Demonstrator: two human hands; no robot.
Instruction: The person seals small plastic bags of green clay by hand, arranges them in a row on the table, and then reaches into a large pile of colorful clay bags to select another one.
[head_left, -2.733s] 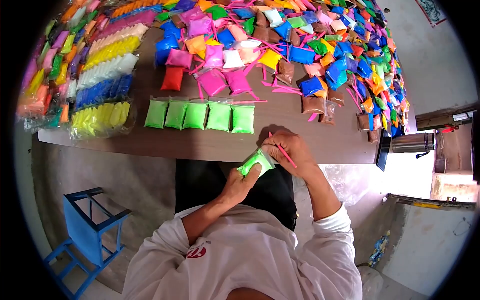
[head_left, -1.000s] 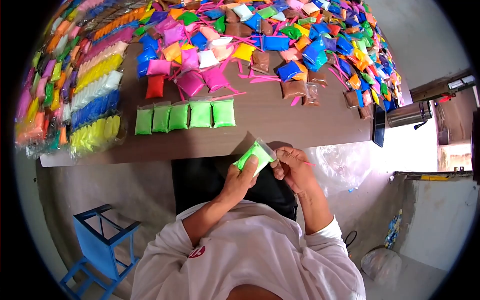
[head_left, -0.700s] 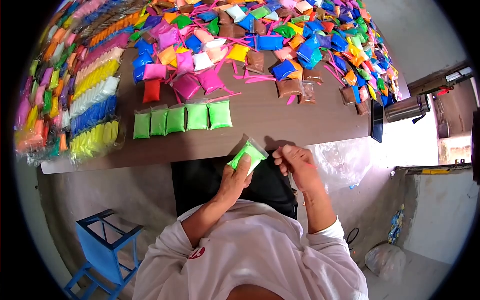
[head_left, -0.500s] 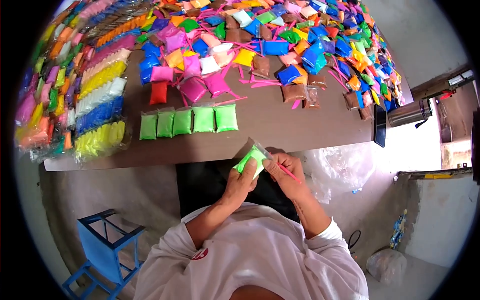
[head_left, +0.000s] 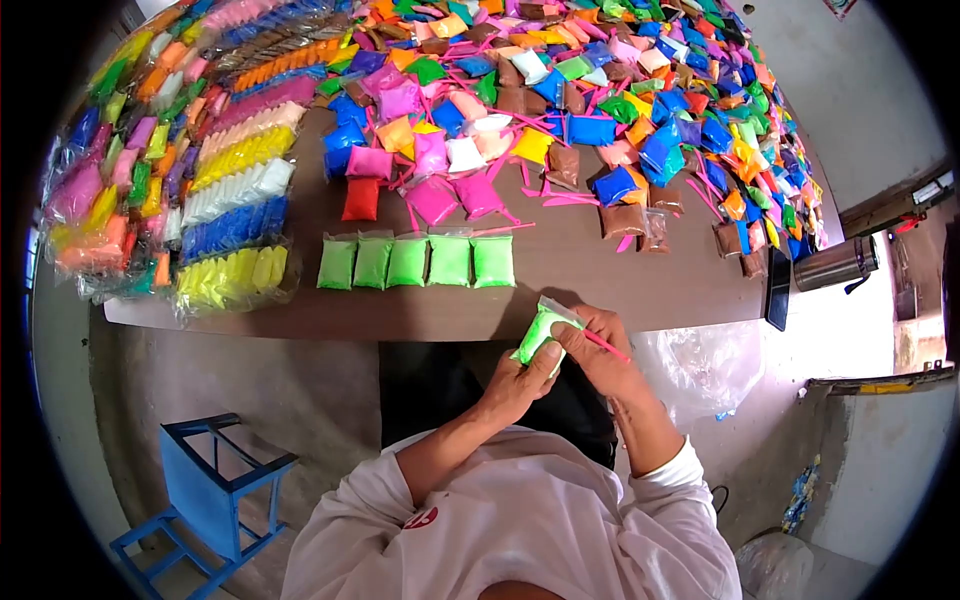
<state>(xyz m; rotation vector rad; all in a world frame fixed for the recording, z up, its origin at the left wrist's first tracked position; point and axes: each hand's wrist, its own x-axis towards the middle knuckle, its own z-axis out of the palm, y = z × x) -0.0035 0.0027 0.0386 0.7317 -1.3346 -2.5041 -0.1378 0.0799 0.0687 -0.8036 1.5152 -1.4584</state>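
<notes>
Just off the table's front edge, both my hands grip one clear bag with bright green filling (head_left: 541, 333). My left hand (head_left: 520, 383) is closed on its lower end, thumb on top. My right hand (head_left: 597, 350) pinches its upper right side and also holds a thin pink stick (head_left: 607, 346), which pokes out to the right past the fingers. Part of the bag is hidden by the fingers. A row of several similar green bags (head_left: 406, 262) lies flat on the table beyond my hands.
A brown table (head_left: 560, 270) bears a large heap of colourful bags (head_left: 640, 130) and pink sticks. Packed rows of bags (head_left: 235, 205) are on the left. A phone (head_left: 778, 290) and a metal flask (head_left: 835, 263) lie at the right edge. A blue stool (head_left: 205, 490) stands lower left.
The camera view has shifted, so the table and its bags appear farther right and slightly lower. Both hands still hold the green bag, and the pink stick stays in my right hand.
</notes>
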